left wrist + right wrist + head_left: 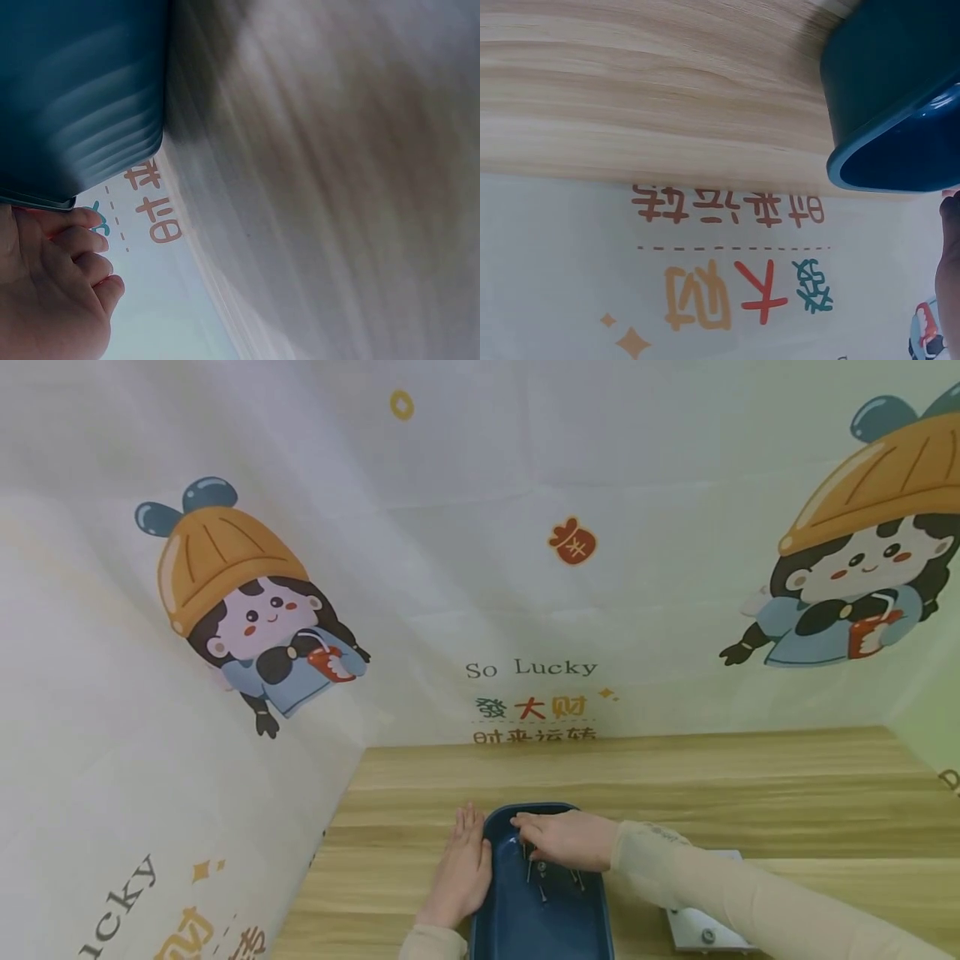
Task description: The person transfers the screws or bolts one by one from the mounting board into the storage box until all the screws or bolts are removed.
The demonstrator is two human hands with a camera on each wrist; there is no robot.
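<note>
A deep blue plastic bin (pixel 542 931) stands on the wooden table, with several small metal screws (pixel 543 894) scattered on its floor. Along the bin's left side lies my left hand (pixel 459 870), fingers extended forward against the wall; the left wrist view shows its fingers (pixel 79 240) at the rim. My right hand (pixel 564 840) reaches over the right rim into the far part of the bin, fingers bent down among the screws. I cannot tell whether a screw is between its fingertips. Only a dark edge of the right hand (pixel 951 270) shows in its wrist view.
Partly under the right forearm, a white plate (pixel 697 930) with a round metal fitting lies right of the bin. The wooden table (pixel 420 777) extends back to a printed cloth (pixel 420 693), which also hangs along the left side.
</note>
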